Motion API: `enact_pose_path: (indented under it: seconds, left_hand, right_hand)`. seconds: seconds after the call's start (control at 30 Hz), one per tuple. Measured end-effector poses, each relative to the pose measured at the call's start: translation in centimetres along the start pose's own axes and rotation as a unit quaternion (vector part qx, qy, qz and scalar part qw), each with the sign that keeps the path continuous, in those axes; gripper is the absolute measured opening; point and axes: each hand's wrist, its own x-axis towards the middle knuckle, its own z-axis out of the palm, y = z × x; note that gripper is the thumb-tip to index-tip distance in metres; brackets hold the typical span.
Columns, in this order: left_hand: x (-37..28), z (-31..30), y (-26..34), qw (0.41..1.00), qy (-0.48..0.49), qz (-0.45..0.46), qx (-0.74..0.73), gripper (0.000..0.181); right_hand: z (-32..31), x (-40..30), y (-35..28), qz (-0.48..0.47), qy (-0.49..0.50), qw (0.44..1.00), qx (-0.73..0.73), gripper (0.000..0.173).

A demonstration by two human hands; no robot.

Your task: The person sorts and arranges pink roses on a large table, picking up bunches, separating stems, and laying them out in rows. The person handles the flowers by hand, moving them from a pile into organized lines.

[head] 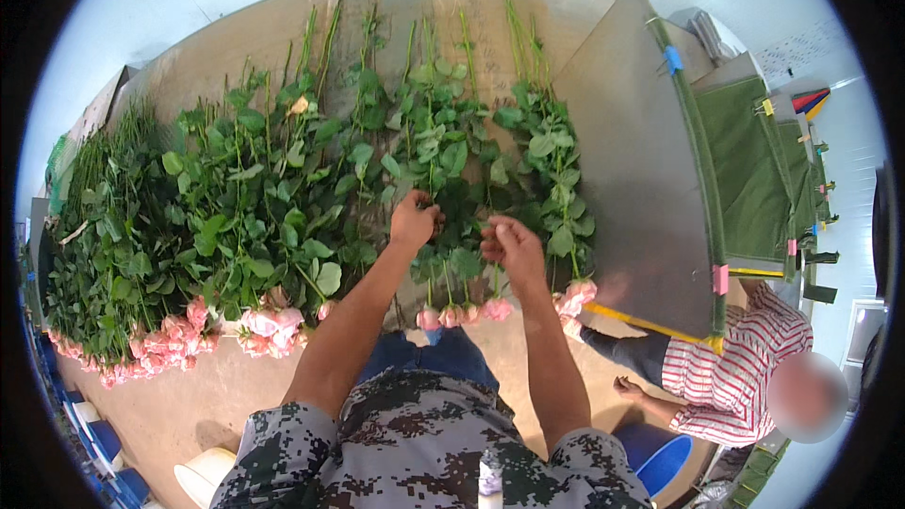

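Observation:
Pink long-stemmed roses lie in rows over the wooden table (pixel 396 7), their blooms towards me and cut stems away. My left hand (pixel 417 220) is bent down among the leaves in the middle; leaves and its own fingers hide whether it grips a stem. To its right my right hand (pixel 515 244) has curled fingers close to a rose stem, just above a pink rose bloom (pixel 497 309). Whether that stem is between its fingers is not clear. More pink roses (pixel 272 325) lie left of my forearms, and a dense pile of roses (pixel 155 350) is at the far left.
A grey divider panel (pixel 636 177) with green fabric edging and clips stands at the right, green cloth panels (pixel 742 170) behind it. A person in a striped shirt (pixel 742 367) is beyond it, near a blue bucket (pixel 657 456). A cream bucket (pixel 205 474) is at lower left.

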Motion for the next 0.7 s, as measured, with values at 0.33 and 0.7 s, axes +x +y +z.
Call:
enact_pose_path:
  seconds: [0.33,0.7]
  left_hand:
    - [0.2,-0.3,-0.6,0.999,0.033,0.020,0.035,0.032]
    - [-1.8,-4.3,-1.2,0.992,0.071,0.099,0.014,0.029]
  right_hand:
    - [1.6,0.7,2.4,0.010,-0.066,0.997,-0.034,0.024]
    - [5.6,1.2,2.9,-0.249,0.048,0.871,-0.421,0.053]
